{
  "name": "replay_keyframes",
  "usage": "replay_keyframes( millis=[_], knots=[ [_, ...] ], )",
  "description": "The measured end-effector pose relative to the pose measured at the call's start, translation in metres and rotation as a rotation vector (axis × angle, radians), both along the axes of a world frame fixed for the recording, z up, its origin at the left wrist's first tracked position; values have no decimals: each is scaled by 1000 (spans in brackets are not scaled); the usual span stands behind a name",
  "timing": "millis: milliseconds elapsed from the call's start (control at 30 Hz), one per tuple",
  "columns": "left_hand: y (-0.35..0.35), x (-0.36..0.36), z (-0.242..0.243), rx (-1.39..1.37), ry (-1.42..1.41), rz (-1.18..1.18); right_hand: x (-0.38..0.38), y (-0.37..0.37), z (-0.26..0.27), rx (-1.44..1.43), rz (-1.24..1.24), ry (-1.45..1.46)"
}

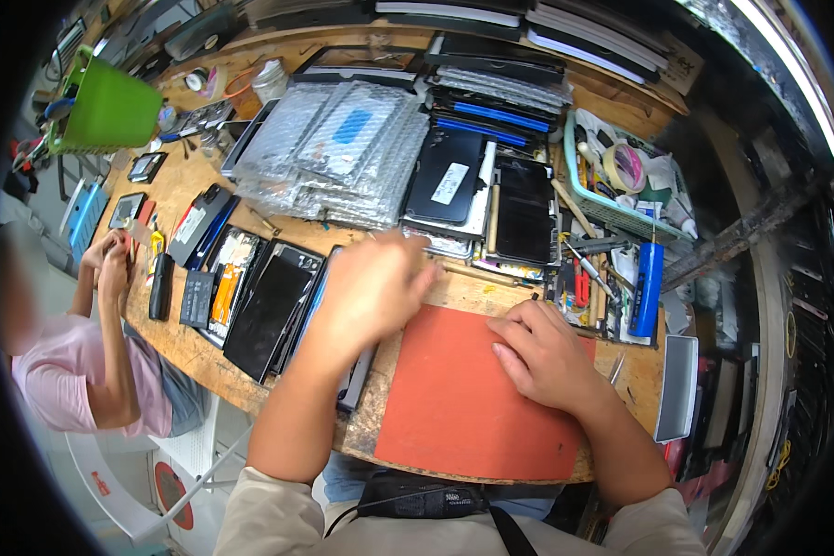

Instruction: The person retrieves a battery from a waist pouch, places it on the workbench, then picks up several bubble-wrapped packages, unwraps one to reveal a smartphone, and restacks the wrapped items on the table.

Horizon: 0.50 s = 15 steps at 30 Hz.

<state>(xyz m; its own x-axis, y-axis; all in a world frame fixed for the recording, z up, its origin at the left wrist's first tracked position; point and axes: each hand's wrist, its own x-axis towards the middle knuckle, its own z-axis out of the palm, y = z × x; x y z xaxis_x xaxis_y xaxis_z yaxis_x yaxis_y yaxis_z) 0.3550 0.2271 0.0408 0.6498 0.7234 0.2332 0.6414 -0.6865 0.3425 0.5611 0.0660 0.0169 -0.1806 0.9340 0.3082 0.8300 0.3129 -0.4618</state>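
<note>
A flat red mat (pixel 472 410) lies on the wooden bench in front of me. My right hand (pixel 545 351) rests on its upper right part, thumb apart from the loosely bent fingers, and I see nothing held. My left hand (pixel 382 285) is blurred above the mat's upper left corner; whether it holds something cannot be made out. Just beyond it lies a stack of bubble-wrapped flat packages (pixel 340 153). Left of my forearm are a dark tablet-like screen panel (pixel 271 313), an opened device with an orange ribbon (pixel 229 285) and a black battery pack (pixel 197 299).
Beyond the mat are a black screen panel (pixel 525 208) and a tool holder with a blue-handled screwdriver (pixel 645 292). A pale green basket (pixel 618 212) holds tape and tubes. Metal tweezers (pixel 617 367) lie at right. At left sits another person (pixel 90 382), hands at the bench edge.
</note>
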Motion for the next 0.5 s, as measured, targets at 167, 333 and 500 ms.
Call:
replay_keyframes(
  millis=[167,333,500],
  knots=[
    [47,-56,37,22,-774,404,0,-1,-2,33,-8,-9],
    [40,-68,44,-592,-561,302,-3,-1,-3,14,-22,-2],
    [63,-56,11,-536,-471,249,-6,-3,3,17,-39,-20]
  ],
)
